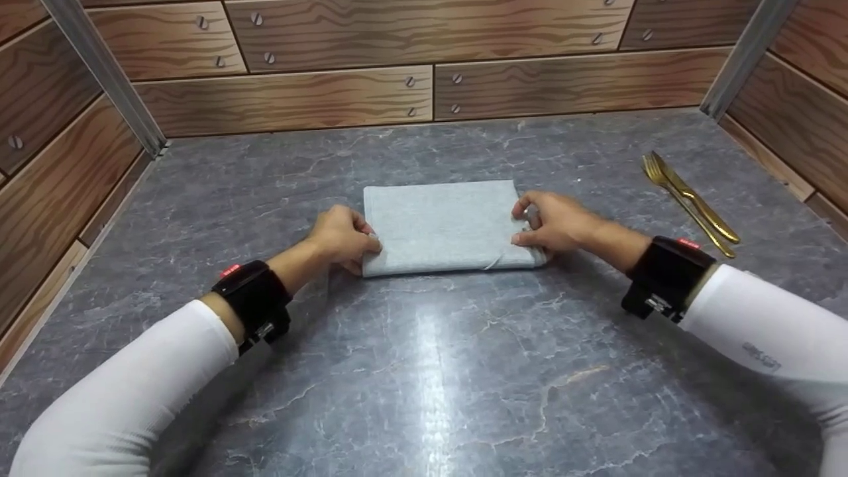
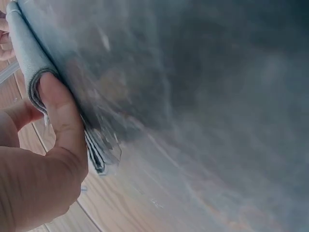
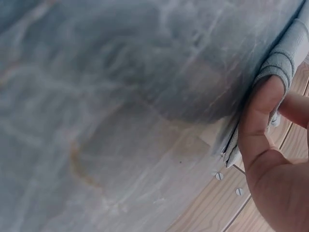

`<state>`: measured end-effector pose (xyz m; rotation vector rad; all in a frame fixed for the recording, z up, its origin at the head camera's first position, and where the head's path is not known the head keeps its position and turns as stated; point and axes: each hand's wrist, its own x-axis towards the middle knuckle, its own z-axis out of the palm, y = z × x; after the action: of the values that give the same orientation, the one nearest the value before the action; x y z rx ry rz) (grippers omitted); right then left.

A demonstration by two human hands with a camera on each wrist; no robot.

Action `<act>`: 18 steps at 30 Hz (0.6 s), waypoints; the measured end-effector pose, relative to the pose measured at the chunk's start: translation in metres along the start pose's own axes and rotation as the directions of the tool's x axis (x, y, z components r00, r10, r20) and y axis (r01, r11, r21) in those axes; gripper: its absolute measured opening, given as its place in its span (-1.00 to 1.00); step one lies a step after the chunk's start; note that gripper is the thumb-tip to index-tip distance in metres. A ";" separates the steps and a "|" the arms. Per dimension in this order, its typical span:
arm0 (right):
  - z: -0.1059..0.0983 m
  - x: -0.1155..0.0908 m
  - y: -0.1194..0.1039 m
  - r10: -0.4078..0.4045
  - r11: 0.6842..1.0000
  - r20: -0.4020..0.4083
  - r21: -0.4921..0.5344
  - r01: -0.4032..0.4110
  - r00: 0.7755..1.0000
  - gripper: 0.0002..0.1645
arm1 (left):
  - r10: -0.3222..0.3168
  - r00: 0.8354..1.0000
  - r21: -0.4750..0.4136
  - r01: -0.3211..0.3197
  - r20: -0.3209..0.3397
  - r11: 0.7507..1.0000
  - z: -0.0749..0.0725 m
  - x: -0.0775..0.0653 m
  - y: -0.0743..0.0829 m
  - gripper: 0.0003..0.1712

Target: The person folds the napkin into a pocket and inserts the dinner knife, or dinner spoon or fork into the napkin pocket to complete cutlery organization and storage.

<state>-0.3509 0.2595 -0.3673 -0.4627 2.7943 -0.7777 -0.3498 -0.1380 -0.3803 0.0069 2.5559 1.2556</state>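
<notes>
A folded pale grey-blue cloth (image 1: pixel 437 225) lies flat on the table in the head view, its layers stacked into a rectangle. At its left side my left hand (image 1: pixel 334 235) pinches the near corner, thumb on top. My right hand (image 1: pixel 560 222) grips the opposite side near its front corner, with thumb and forefinger spread along the edge. The left wrist view shows the thumb (image 2: pixel 60 106) against the rolled fold of the cloth (image 2: pixel 29 53). Seen from the right wrist, the other thumb (image 3: pixel 263 106) presses into the layered end of the cloth (image 3: pixel 282 58).
A gold fork (image 1: pixel 686 205) and a gold knife (image 1: pixel 699 199) lie side by side at the right of the grey marbled table (image 1: pixel 371 384). Wood-patterned walls (image 1: pixel 424 40) with metal corner posts (image 1: pixel 112 79) enclose the back and sides.
</notes>
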 end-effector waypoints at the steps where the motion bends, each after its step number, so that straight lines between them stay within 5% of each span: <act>1: 0.000 0.003 0.004 -0.006 1.000 0.002 -0.006 0.006 1.000 -0.42 | -0.003 1.000 0.007 0.003 0.004 1.000 0.000 0.004 -0.002 -0.88; 5: 0.007 0.020 0.027 0.034 0.999 -0.008 -0.038 -0.035 0.999 -0.41 | 0.010 0.999 0.014 -0.010 0.039 1.000 -0.002 0.003 -0.001 -0.90; 9: 0.014 0.035 0.048 0.036 0.995 -0.050 -0.091 -0.041 0.998 -0.37 | 0.015 0.998 0.025 -0.017 0.062 1.000 -0.007 -0.017 0.016 -0.92; 12: 0.017 0.038 0.053 -0.014 0.991 -0.076 -0.130 0.004 0.997 -0.32 | 0.017 0.996 0.044 -0.021 0.088 0.999 -0.010 -0.032 0.028 -0.91; 18: 0.021 0.037 0.047 -0.038 0.987 -0.104 -0.157 0.022 0.994 -0.24 | 0.016 0.990 0.049 -0.023 0.140 0.999 -0.012 -0.038 0.034 -0.88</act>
<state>-0.3907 0.2750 -0.4136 -0.5044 2.9688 -0.6090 -0.3206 -0.1316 -0.3375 0.1264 2.4717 1.1548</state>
